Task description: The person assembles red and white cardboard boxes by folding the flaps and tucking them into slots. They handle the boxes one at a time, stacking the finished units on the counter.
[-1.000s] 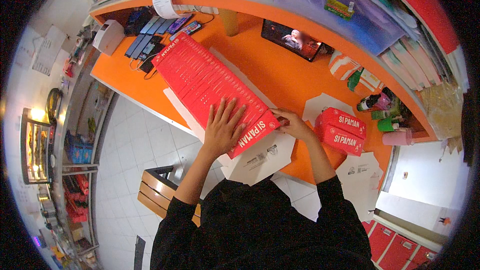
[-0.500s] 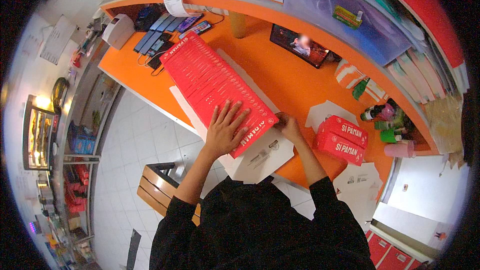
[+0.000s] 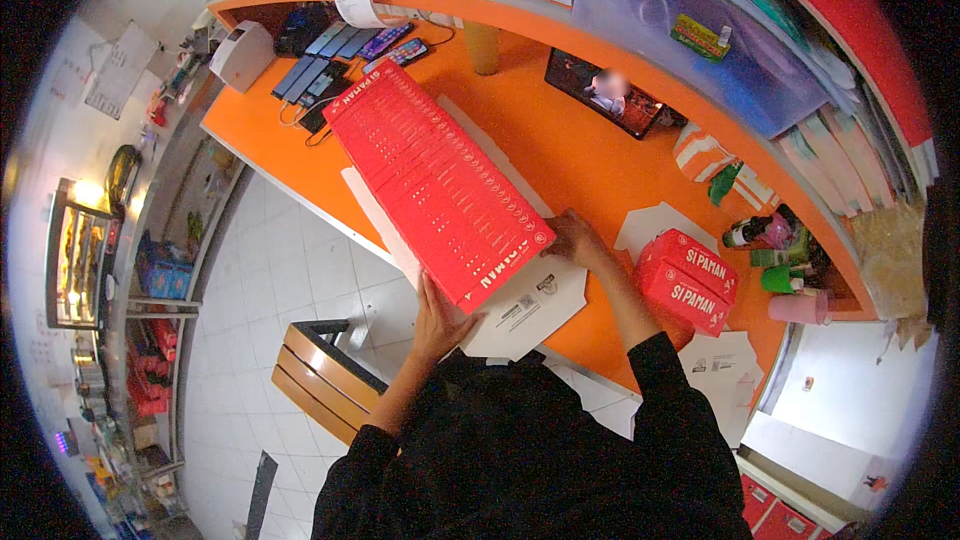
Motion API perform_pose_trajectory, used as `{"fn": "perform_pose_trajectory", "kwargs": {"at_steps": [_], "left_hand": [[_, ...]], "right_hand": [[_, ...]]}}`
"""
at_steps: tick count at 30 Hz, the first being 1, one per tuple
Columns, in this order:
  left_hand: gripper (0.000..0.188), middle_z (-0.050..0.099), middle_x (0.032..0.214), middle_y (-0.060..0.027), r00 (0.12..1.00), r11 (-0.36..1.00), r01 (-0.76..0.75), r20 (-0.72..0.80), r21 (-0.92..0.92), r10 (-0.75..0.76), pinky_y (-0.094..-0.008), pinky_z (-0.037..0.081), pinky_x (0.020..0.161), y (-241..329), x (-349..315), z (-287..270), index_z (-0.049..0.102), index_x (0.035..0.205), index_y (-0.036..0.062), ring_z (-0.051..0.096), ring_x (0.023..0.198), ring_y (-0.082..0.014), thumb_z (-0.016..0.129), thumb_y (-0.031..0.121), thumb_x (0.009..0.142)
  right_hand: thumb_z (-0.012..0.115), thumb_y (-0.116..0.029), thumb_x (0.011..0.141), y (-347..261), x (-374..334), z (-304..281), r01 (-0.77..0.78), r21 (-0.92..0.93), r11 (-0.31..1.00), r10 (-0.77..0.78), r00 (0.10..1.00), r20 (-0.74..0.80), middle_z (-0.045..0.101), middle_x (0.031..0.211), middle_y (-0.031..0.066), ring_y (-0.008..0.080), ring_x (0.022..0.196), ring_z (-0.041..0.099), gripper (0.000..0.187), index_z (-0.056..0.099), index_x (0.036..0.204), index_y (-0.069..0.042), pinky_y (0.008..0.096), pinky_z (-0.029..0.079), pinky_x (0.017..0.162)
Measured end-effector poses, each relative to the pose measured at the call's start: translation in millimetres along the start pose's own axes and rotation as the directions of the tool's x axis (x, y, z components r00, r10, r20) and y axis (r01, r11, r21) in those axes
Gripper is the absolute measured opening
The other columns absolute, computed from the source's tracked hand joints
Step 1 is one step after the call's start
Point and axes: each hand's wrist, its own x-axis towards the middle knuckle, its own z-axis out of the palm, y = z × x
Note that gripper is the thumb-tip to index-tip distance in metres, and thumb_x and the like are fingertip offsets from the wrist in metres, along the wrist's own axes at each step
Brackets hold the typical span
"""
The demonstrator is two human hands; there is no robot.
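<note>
A long, tightly packed stack of red printed cardboard boxes (image 3: 435, 180) lies slantwise on the counter in front of me. Under it are white cardboard sheets (image 3: 530, 310) with small dark print, sticking out on both sides and at the near end. My left hand (image 3: 436, 325) cups the stack's near left corner, fingers along the side and thumb at the near end. At the near right corner, my right hand (image 3: 578, 240) grips the edge with bent fingers; its fingertips are partly hidden.
Two red folded boxes (image 3: 688, 280) sit to the right on white cardboard. Phones (image 3: 315, 75), a white device (image 3: 242, 55) and a tablet (image 3: 605, 92) stand along the back of the orange counter (image 3: 260, 135). Cups (image 3: 798, 308) crowd the right end. A wooden seat (image 3: 325, 380) is at lower left.
My left hand has slid off the top of the stack to its near left corner. The right hand stays at the near right corner.
</note>
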Motion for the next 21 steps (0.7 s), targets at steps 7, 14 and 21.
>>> {"fn": "perform_pose_trajectory", "kwargs": {"at_steps": [7,14,21], "left_hand": [[0.101,0.029,0.135,-0.0314,0.946,0.952,0.305,0.124,-0.026,-0.300,-0.0434,0.042,0.094,-6,-4,6,0.003,0.139,-0.0052,0.040,0.120,-0.0441,0.073,0.023,0.071],[0.103,0.033,0.139,-0.0224,0.972,0.981,-0.151,-0.161,0.123,0.170,-0.0489,0.029,0.105,18,10,-30,0.022,0.139,0.0028,0.039,0.126,-0.0380,0.081,0.034,0.061],[0.061,0.055,0.124,-0.0087,0.962,0.958,-0.260,-0.055,0.118,0.267,-0.0440,0.040,0.100,27,29,-49,0.058,0.119,0.0070,0.045,0.122,-0.0331,0.078,0.026,0.064]], "right_hand": [[0.066,-0.015,0.076,-33,11,-8,-0.269,0.105,0.957,0.268,0.963,0.024,0.061,0.110,0.0109,0.0307,0.099,0.055,0.032,0.062,0.108,-0.010,0.0400,0.044,0.087],[0.064,0.001,0.075,-34,-3,-26,0.090,0.468,0.879,0.023,0.973,-0.231,0.057,0.120,0.0107,0.0262,0.108,0.055,0.050,0.055,0.123,-0.011,0.0334,0.045,0.092],[0.063,0.001,0.077,-40,2,-48,0.140,0.204,0.969,-0.119,0.987,-0.110,0.056,0.122,0.0094,0.0251,0.112,0.054,0.048,0.058,0.121,-0.016,0.0326,0.044,0.094]]}}
